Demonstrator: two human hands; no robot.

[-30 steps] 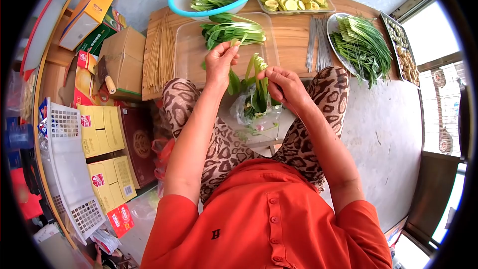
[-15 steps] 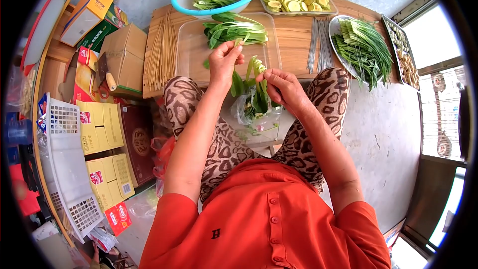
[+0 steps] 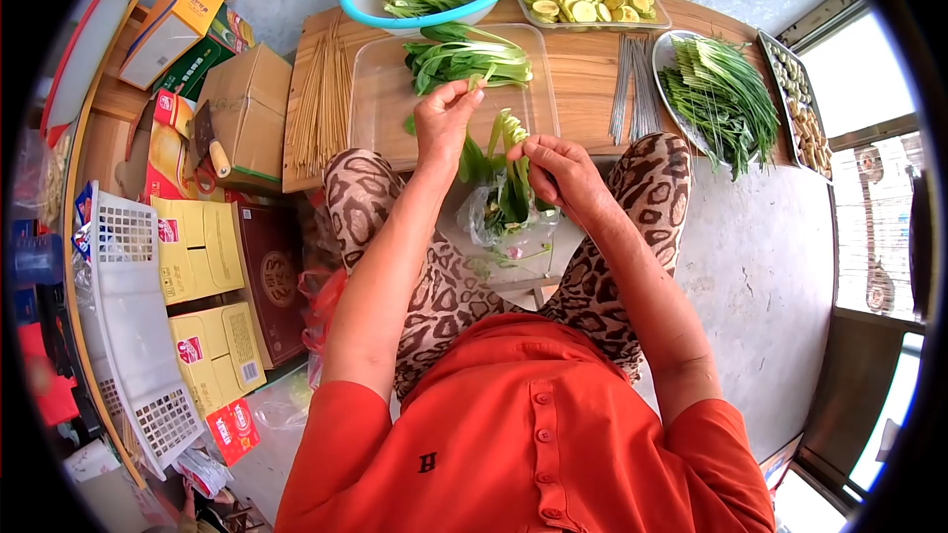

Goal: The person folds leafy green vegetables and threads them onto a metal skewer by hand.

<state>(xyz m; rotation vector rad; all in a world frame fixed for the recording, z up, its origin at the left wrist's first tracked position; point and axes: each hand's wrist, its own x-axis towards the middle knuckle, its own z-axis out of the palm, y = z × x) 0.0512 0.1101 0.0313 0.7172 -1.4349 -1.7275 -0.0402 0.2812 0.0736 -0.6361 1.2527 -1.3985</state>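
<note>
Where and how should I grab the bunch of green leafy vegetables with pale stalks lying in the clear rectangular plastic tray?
Probably by the gathered pale stalks, reaching down from above on your right. The bunch lies on its side, stalks toward your right and broad leaves spread leftward, and your left hand is just on the near side of it.

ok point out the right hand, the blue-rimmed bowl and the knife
Right hand (image 3: 565, 174): head view, back of the hand
Blue-rimmed bowl (image 3: 395, 24): head view, near rim
Knife (image 3: 219, 160): head view, wooden handle
</note>
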